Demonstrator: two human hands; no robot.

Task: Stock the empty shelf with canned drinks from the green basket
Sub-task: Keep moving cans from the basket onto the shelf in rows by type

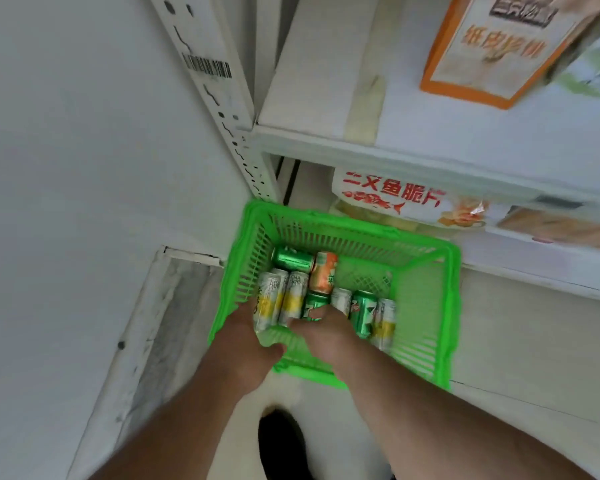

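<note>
Cans in green basket; both hands reach in, grip unclear

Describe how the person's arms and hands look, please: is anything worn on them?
Both forearms are bare as far as the frame shows: no sleeves, no gloves. No watch, ring or bracelet is visible on the left hand or the right hand. The image is slightly blurred, so small details could be missed.

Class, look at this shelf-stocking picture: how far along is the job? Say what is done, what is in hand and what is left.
Done: no can shows on the shelf yet. In hand: both hands are in the green basket; the left hand touches a white and yellow can, the right hand reaches at a green can; the grip is blurred. Left: about eight cans remain, including the orange can.
</note>
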